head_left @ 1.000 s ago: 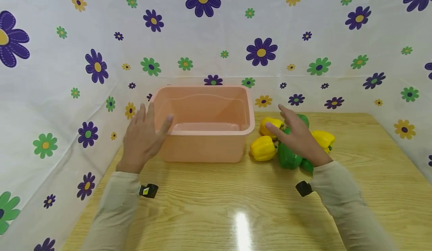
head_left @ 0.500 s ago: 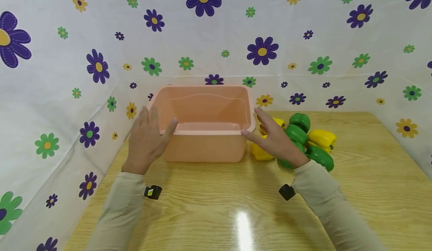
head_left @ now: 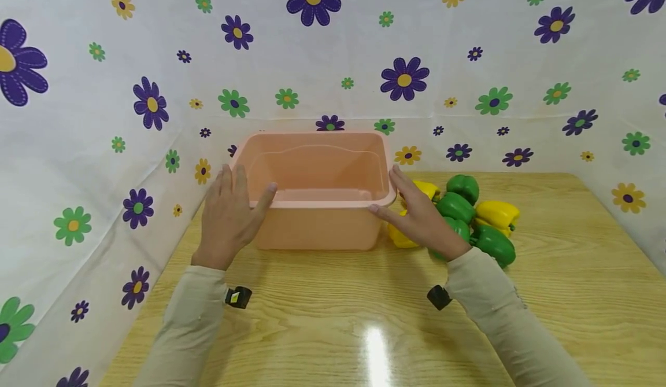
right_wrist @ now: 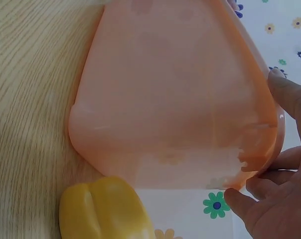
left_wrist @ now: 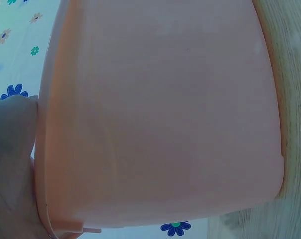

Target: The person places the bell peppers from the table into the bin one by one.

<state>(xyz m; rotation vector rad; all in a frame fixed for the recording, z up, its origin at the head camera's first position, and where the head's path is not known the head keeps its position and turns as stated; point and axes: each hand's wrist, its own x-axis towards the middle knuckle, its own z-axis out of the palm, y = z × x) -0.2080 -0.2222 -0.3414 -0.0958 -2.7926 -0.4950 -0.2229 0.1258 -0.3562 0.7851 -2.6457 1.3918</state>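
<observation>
A salmon-pink plastic tub (head_left: 317,229) stands upright on the wooden table, with nothing seen inside it. My left hand (head_left: 226,219) holds the rim at its front left corner, thumb over the front edge, fingers along the left side. At the opposite corner my right hand (head_left: 424,219) grips the rim; in the right wrist view the thumb (right_wrist: 282,89) lies on the rim and the fingers bend below it. A yellow bell pepper (right_wrist: 103,211) lies on the table just beside the tub, partly hidden by my right hand in the head view.
Several green bell peppers (head_left: 455,207) and yellow bell peppers (head_left: 496,213) lie piled right of the tub. Flower-printed cloth (head_left: 312,57) walls off the back and both sides. The wooden table (head_left: 312,317) shows a bright reflection near the front.
My right hand has moved left from above the peppers to the tub's right rim. The left hand has shifted slightly right onto its rim. The tub stays in place.
</observation>
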